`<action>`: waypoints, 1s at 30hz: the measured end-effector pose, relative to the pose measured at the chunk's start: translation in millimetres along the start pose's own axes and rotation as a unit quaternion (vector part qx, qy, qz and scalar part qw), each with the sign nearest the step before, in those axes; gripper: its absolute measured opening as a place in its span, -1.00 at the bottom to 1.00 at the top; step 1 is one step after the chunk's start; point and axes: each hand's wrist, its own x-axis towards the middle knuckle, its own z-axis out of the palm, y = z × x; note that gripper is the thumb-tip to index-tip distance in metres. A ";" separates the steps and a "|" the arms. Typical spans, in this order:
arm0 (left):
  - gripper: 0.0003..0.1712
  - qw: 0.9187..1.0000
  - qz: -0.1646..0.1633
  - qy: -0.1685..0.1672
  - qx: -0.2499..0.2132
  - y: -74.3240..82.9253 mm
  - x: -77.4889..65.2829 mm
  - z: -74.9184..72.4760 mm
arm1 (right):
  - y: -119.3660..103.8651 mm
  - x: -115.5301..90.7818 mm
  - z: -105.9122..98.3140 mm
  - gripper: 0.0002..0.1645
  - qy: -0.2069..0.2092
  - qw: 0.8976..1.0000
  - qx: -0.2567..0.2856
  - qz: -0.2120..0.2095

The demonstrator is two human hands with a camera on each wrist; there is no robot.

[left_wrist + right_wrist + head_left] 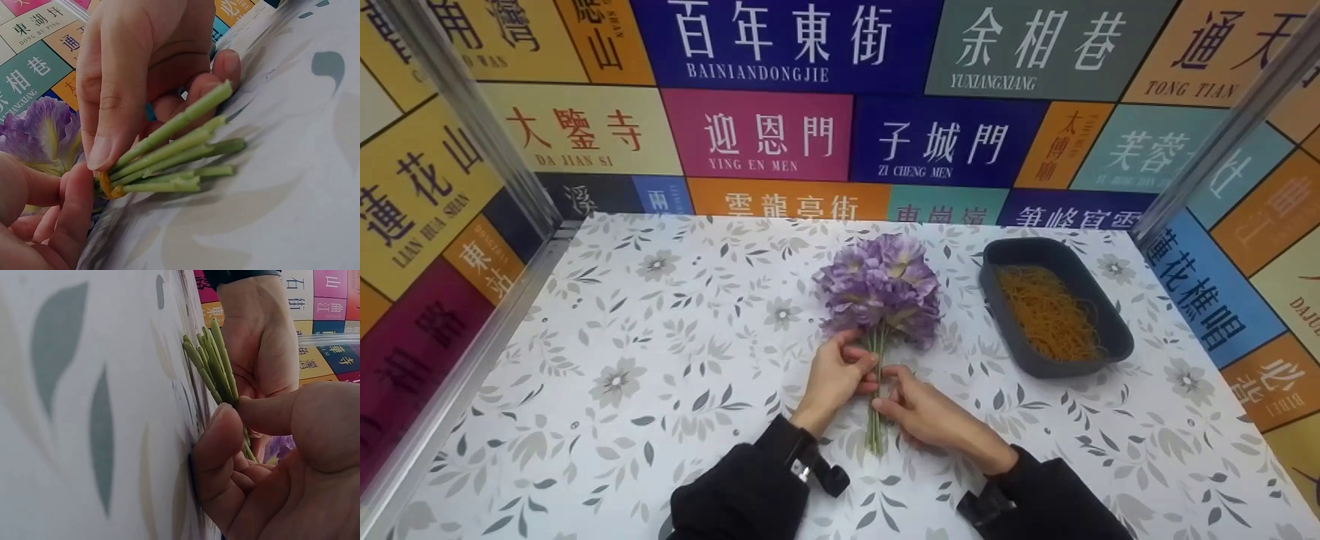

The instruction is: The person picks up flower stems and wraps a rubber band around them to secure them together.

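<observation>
A bunch of purple artificial flowers (881, 281) lies on the table, its green stems (874, 435) pointing toward me. My left hand (836, 375) holds the stems below the blooms with curled fingers. Just lower, my right hand (926, 409) pinches the stems between thumb and finger. In the left wrist view a yellow-brown rubber band (106, 184) circles the stems, right by the fingertips of both hands. Cut stem ends (211, 363) fan out past the right thumb in the right wrist view. The fingers partly hide the band.
A dark grey tub (1114, 334) of rubber bands (1046, 311) stands to the right of the flowers. A white cloth with a grey leaf print (622, 382) covers the table. Panels with printed signs (765, 139) rise behind and at both sides, with metal posts at the corners.
</observation>
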 end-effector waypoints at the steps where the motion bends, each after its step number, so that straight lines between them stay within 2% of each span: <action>1: -0.36 1.000 -0.004 -0.002 -0.004 0.1 -0.2 -0.2 | 0.0 0.0 -0.4 -0.38 0.001 1.000 0.000 0.002; 5: -0.38 1.000 -0.012 -0.009 -0.009 -0.8 -0.6 -0.1 | 0.9 -0.7 -2.2 -0.33 0.001 1.000 -0.005 -0.001; 18: -0.44 0.999 -0.026 -0.010 -0.028 -2.7 -2.5 2.7 | 1.8 -2.3 -4.9 -0.37 0.015 1.000 -0.025 -0.004; 26: -0.45 0.999 -0.035 -0.014 -0.030 -0.4 -1.1 0.7 | 0.9 -1.6 -6.1 -0.36 0.009 0.999 -0.039 -0.008; 30: -0.49 0.999 -0.029 -0.020 -0.024 4.5 -0.1 -1.8 | -0.4 -1.9 -11.1 -0.31 -0.003 1.000 -0.023 0.004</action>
